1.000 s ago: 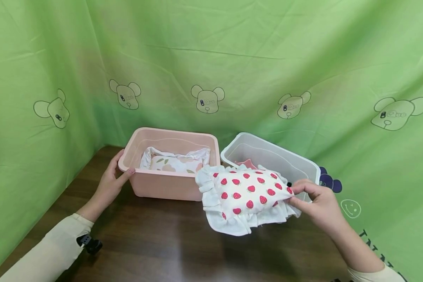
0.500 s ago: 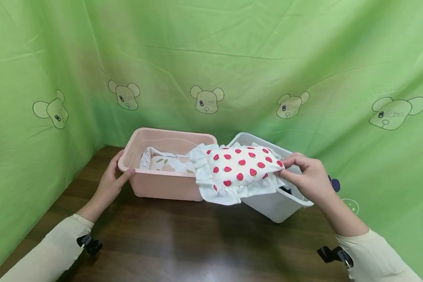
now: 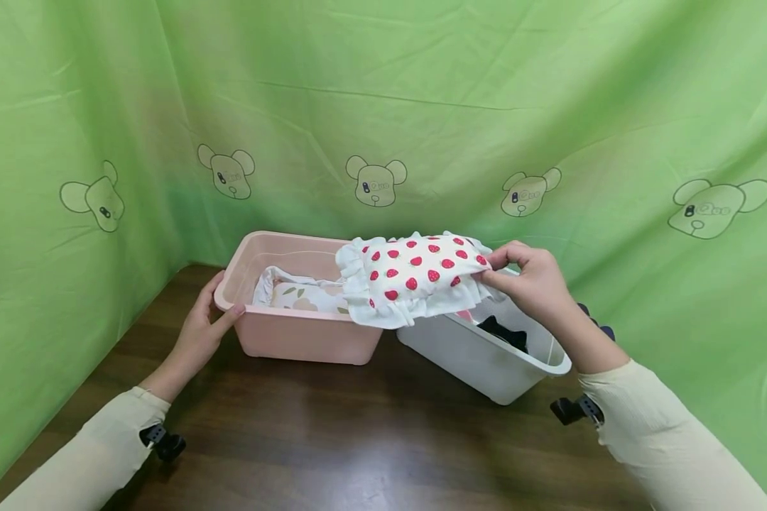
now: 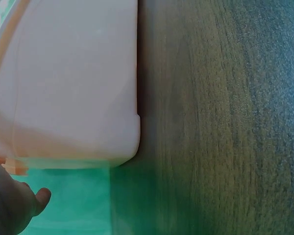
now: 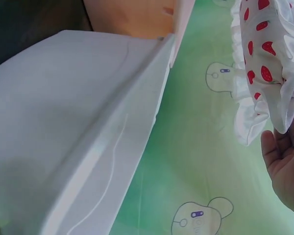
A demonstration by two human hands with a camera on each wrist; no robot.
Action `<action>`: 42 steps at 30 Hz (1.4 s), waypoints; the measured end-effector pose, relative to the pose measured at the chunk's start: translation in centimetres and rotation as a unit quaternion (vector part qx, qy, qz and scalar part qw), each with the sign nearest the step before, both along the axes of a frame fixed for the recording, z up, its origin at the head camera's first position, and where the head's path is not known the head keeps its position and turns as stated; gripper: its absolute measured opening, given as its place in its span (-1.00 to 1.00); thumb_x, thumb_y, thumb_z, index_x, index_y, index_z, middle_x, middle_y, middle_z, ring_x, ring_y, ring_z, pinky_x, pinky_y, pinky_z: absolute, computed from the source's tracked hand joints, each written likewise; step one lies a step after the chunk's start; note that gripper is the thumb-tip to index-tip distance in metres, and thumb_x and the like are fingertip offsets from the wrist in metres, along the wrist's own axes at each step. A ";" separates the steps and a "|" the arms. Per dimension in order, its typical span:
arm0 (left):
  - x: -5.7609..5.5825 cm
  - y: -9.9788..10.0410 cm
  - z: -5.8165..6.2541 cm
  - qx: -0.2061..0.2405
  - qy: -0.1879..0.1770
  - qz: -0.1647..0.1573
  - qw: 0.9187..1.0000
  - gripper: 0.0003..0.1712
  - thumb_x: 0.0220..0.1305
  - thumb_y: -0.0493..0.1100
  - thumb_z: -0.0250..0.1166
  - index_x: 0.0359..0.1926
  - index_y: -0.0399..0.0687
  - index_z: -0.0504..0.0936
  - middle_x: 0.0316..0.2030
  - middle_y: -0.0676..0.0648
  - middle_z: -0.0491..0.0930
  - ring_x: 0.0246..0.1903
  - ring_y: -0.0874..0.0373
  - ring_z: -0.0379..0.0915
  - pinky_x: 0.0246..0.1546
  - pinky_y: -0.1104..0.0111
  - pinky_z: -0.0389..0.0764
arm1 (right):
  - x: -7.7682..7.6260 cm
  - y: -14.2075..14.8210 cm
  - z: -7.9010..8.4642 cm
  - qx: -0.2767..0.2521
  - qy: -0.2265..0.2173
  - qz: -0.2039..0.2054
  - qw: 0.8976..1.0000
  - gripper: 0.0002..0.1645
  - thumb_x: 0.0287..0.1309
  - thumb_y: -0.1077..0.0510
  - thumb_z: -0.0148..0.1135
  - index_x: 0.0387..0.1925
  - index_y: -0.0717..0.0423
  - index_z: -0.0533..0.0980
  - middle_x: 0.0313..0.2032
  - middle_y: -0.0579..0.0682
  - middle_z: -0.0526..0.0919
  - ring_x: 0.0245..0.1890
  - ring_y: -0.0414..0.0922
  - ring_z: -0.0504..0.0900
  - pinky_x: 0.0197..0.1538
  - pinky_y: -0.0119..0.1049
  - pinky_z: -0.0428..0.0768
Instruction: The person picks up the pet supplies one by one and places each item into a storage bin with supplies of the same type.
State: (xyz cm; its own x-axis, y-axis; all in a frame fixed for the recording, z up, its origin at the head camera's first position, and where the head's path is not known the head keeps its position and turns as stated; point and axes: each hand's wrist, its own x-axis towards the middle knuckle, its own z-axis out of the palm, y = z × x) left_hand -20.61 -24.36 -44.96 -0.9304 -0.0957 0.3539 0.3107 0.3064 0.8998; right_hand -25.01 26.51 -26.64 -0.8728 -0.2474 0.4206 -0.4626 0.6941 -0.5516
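A small strawberry-print pillow (image 3: 415, 273) with a white ruffled edge hangs in the air, over the pink bin's right end and part of the white bin. My right hand (image 3: 527, 280) pinches its right corner between thumb and fingers; the right wrist view also shows the pillow (image 5: 262, 58) in that hand. At the left, my left hand (image 3: 203, 316) grips the rim corner of the pink bin (image 3: 307, 337), thumb at the front and fingers along the side. Inside that bin lies a white floral-print cloth item (image 3: 307, 297), partly hidden by the pillow.
The white bin (image 3: 466, 358) stands angled at the right, close to the pink one. A black item (image 3: 503, 333) and something pink (image 3: 465, 316) show in it. Both bins stand on a dark wooden table (image 3: 358, 440) before a green curtain (image 3: 383, 106) printed with bear heads.
My right hand has carried the pillow up, back and to the left, from in front of the white bin to above the pink bin's right end. The left hand stays at its corner.
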 end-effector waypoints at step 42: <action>0.0 1.4 0.2 0.009 -0.001 0.001 1.000 -0.12 0.48 -0.15 0.24 0.64 -0.02 -0.02 0.52 -0.28 0.18 0.38 -0.20 0.25 0.20 0.51 0.31 | -10.8 -10.6 0.6 0.021 -0.037 0.083 0.996 -0.87 0.09 0.19 0.50 -0.34 0.15 0.69 -0.27 0.05 0.65 -0.21 -0.08 0.56 -0.25 -0.39 0.53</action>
State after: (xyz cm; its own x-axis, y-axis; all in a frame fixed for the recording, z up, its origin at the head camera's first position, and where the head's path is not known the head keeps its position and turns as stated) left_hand -20.63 -22.97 -44.80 -0.9306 -0.1040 0.3508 0.3089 0.2908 0.9055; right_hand -35.79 15.91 -26.04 -0.8468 -0.4065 0.3430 -0.5318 0.6346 -0.5607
